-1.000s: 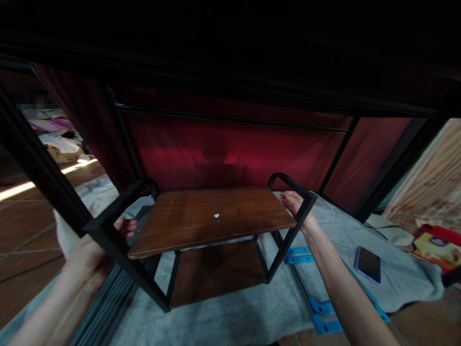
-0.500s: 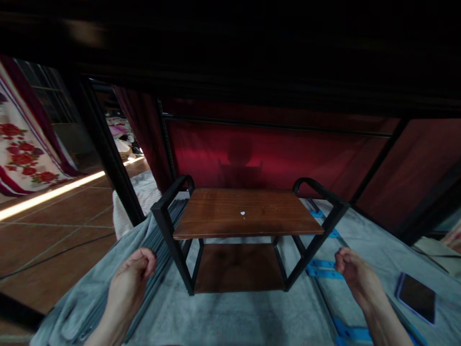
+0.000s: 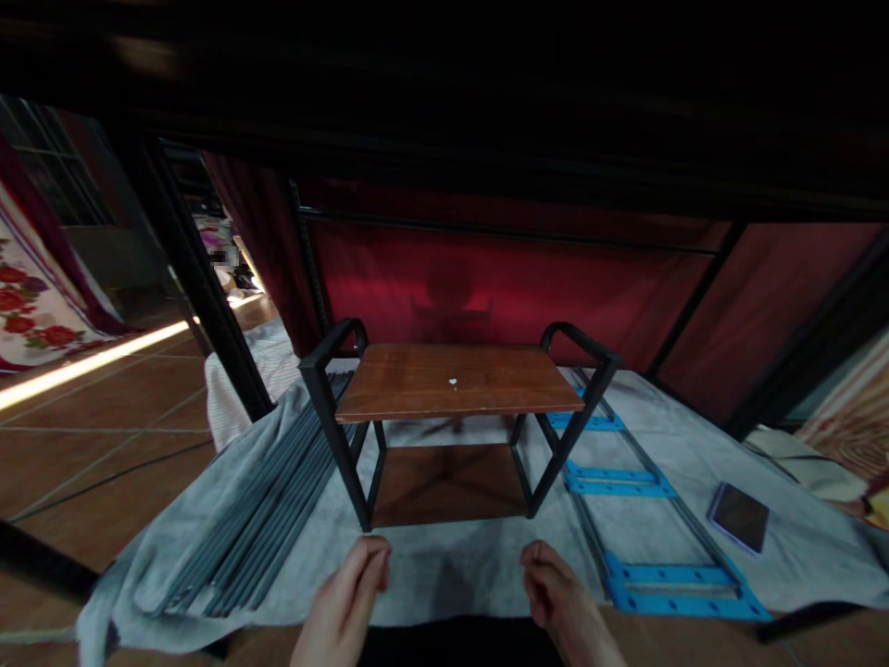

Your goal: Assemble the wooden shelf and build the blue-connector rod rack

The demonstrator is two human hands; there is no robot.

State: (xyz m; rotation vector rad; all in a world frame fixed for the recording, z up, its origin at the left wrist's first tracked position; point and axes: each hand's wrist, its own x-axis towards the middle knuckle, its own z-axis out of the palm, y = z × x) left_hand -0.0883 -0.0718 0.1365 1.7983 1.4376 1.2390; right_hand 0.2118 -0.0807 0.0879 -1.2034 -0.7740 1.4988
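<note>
A small two-tier stand with a brown wooden top (image 3: 417, 380) and black metal side frames stands upright on a grey cloth (image 3: 444, 574). My left hand (image 3: 351, 593) is closed just in front of the stand's near left foot, touching neither it nor the rods. Level with it, my right hand (image 3: 556, 588) is curled closed near the front right foot, apart from the stand. Nothing shows in either hand. Several grey rods (image 3: 270, 500) lie to the left. On the right rests a frame of rods with blue brackets (image 3: 681, 588).
A phone (image 3: 740, 516) lies at the right on the cloth. Black posts (image 3: 201, 278) and a dark overhead beam surround the space, with a red curtain (image 3: 514, 287) behind. A cable (image 3: 118, 477) crosses the tiled floor at left.
Both hands have moved inward and closer together, in front of the stand. The view has shifted, so more of the rods and the blue-bracketed frame shows.
</note>
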